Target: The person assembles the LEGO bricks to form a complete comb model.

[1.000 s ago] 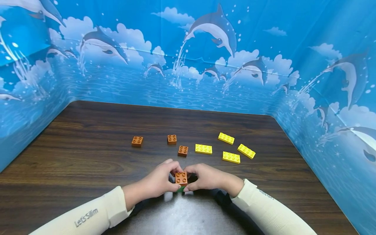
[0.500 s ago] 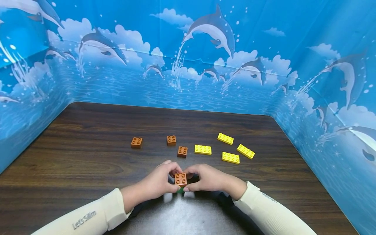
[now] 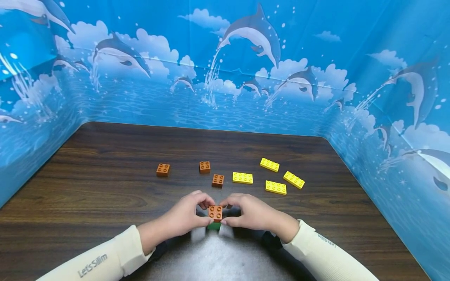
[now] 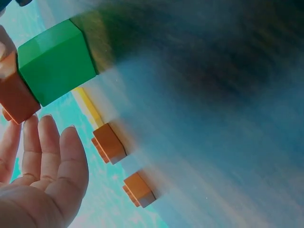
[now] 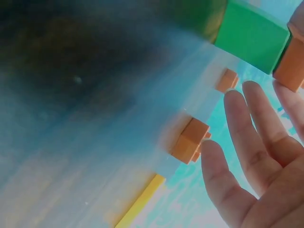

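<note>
In the head view, an orange-brown building brick (image 3: 215, 212) with studs on top sits on a green block (image 3: 213, 226) near the front middle of the table. My left hand (image 3: 188, 214) pinches the brick from the left, thumb at the front and index finger behind. From the other side my right hand (image 3: 251, 212) pinches it in the same way. Both wrist views show the green block (image 4: 57, 61) standing on the table, its side smooth. The remaining fingers of each hand are spread off the brick.
Beyond the hands lie three loose brown bricks, at the left (image 3: 163, 169), the middle (image 3: 204, 167) and nearer (image 3: 218, 180). Several flat yellow bricks (image 3: 242, 178) lie to their right. A blue dolphin-print curtain (image 3: 225, 97) surrounds the dark wooden table (image 3: 105, 187).
My hands have drawn slightly apart, the left one moving a little left. More of the green block's front shows below the brick. The loose bricks stay put.
</note>
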A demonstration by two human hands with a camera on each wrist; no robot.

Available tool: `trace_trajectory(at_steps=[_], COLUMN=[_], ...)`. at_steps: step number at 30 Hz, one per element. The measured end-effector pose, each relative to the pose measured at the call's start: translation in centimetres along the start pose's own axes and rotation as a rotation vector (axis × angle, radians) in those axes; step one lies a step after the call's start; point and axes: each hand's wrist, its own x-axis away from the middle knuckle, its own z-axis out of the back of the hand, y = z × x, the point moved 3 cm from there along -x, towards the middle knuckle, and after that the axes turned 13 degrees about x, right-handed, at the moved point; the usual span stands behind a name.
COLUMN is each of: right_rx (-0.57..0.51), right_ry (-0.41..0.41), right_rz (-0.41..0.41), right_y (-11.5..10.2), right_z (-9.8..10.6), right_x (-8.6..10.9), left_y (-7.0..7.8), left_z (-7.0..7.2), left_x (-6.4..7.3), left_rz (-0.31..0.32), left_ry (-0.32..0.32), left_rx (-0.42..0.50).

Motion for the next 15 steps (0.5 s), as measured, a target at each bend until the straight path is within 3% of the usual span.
trace_trajectory(at_steps=[5, 15], right_rx=[0.028, 0.035], right_ry=[0.028, 0.052], right_rz=[0.018, 0.036], right_y=[-0.28, -0.47], right_z=[-0.08, -0.35], right_x=[0.24, 0.26], left_y=[-0.06, -0.27], left_z=[-0.05, -0.09], left_x=[-0.04, -0.21], left_rz=[0.032, 0.034], left_ry=[-0.006, -0.005], left_rx=[0.005, 0.025])
